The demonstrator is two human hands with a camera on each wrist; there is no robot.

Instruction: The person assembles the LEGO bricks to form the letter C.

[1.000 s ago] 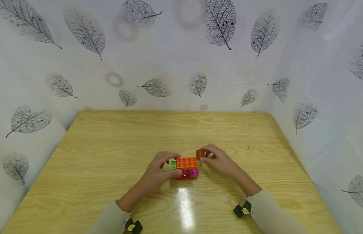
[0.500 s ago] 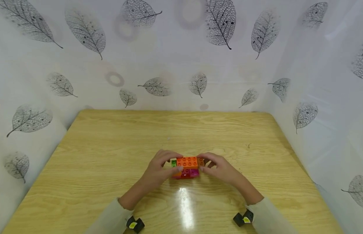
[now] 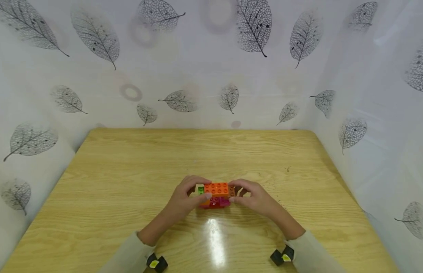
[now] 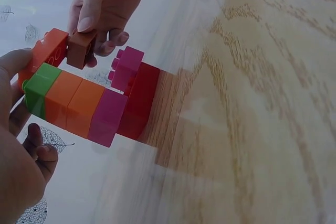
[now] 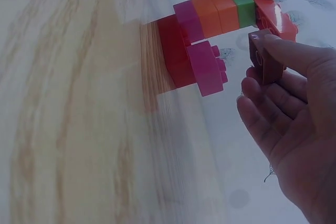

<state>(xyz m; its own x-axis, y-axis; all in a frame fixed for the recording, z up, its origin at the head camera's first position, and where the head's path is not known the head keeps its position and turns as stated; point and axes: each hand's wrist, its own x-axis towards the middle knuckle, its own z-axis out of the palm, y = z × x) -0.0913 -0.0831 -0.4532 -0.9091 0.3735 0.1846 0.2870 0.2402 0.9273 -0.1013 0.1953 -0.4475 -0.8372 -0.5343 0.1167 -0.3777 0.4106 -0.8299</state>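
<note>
A toy building-brick structure stands on the table, its red base brick (image 4: 143, 103) at the bottom. On one end rises a column of a magenta brick (image 4: 107, 118), two orange bricks (image 4: 72, 103) and a green brick (image 4: 42, 88). A pink brick (image 4: 127, 67) sits on the base's other end. Across the column's top lies a long orange brick (image 3: 216, 188), overhanging to the right. My left hand (image 3: 185, 197) pinches this long brick between thumb and fingers. My right hand (image 3: 255, 194) pinches a small brown brick (image 5: 265, 59) by the overhanging end; whether they touch, I cannot tell.
The wooden table (image 3: 129, 159) extends around the structure. White leaf-patterned cloth (image 3: 198, 68) hangs behind it and at both sides. A black camera strap is on each wrist.
My right hand has brought the brown brick nearer and down toward the right end of the long orange brick. My left hand has kept its grip there, almost unmoved.
</note>
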